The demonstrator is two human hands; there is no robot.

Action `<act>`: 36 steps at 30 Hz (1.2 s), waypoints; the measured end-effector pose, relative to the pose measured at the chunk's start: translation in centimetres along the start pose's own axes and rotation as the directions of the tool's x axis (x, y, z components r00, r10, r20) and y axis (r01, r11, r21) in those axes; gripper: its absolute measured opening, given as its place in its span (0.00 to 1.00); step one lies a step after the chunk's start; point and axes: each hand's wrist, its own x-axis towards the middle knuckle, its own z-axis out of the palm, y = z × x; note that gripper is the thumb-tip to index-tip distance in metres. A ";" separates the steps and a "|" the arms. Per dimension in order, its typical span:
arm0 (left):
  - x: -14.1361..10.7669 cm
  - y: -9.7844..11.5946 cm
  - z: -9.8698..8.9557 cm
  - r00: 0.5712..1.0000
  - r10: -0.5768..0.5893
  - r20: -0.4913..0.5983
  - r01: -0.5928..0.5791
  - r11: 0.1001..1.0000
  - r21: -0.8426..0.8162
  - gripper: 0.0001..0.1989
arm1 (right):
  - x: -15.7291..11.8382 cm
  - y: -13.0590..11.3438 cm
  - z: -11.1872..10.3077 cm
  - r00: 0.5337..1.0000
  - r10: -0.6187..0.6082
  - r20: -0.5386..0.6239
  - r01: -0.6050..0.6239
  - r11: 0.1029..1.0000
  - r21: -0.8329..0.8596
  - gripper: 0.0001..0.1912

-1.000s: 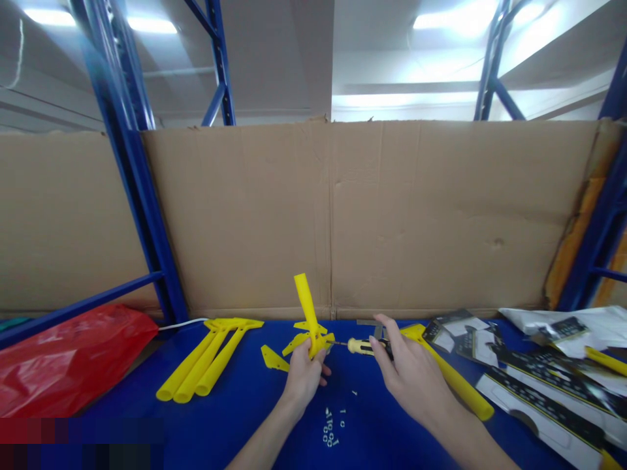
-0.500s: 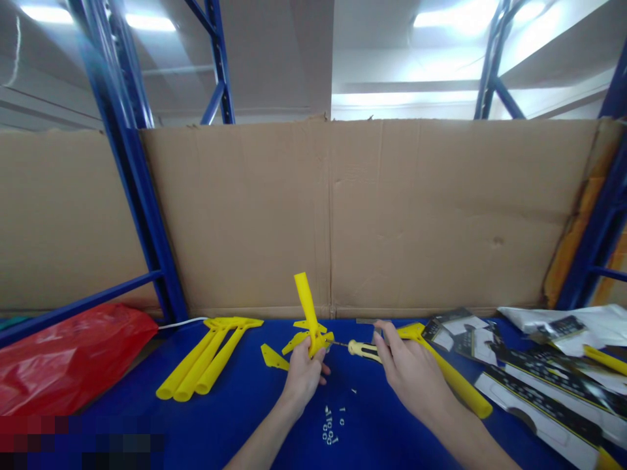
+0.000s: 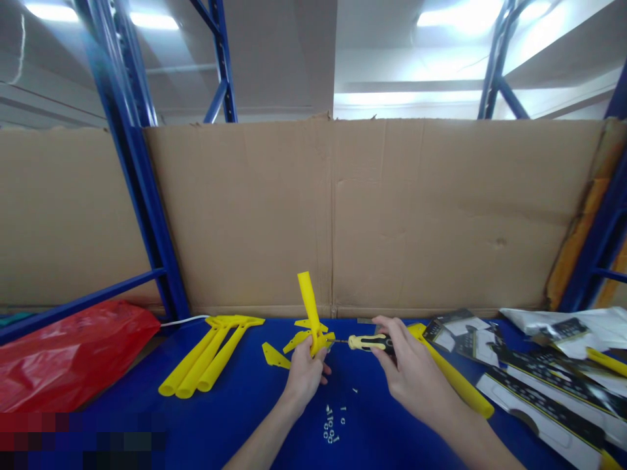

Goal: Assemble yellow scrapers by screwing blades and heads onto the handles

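The left hand (image 3: pixel 305 373) is closed on the yellow tubular handle (image 3: pixel 308 301) above the counter (image 3: pixel 386 424), the right hand (image 3: pixel 412 369) curled round a screwdriver (image 3: pixel 363 342) at its base (image 3: pixel 317 342), where off-axis pressure could make the tool slip.

I see a blue table (image 3: pixel 196 431) carrying three yellow tubes (image 3: pixel 203 360) side by side at left, a yellow plate (image 3: pixel 274 356) near the middle, screws and nuts (image 3: pixel 330 422) closer to my camera, and another tube (image 3: pixel 463 382) beside black-and-white packs (image 3: pixel 553 411) at right.
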 end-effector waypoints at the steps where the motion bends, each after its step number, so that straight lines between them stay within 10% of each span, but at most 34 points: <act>1: 0.0 0.0 0.0 1.000 -0.003 0.002 0.003 1.000 0.008 0.03 | 0.0 0.0 0.1 1.000 0.008 0.004 -0.007 1.000 -0.024 0.16; 12: 0.1 -0.4 0.1 0.999 0.031 -0.010 -0.031 0.998 0.047 0.03 | 0.2 0.1 0.9 0.999 0.030 -0.016 -0.034 0.953 -0.301 0.11; 36: 0.2 -0.5 0.1 0.998 0.052 -0.022 -0.051 0.998 0.030 0.10 | -0.4 -0.7 0.9 0.998 -0.011 -0.064 0.005 0.996 -0.086 0.11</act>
